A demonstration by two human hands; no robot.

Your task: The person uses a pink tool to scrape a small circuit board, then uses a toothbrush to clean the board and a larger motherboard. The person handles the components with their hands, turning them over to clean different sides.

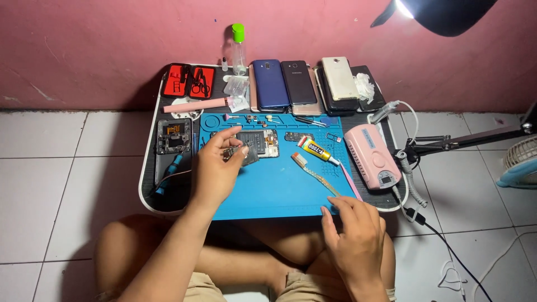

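The opened phone (263, 143) lies stripped on the blue mat (279, 190) — its back already off, nothing yet refitted. Just left of the phone, the left hand (215, 168) has its fingers closed on a small dark, flat part (241, 153). The right hand (355, 232) rests at the mat's near edge, fingers loosely spread, holding nothing — a glossy glue tube (318, 151) lies right of the phone.

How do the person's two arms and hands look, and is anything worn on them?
Both arms are bare up to the frame edge: no sleeves show. The left hand and the right hand wear no gloves, and no ring, watch or bracelet can be seen. The fingernails look short and unpainted.
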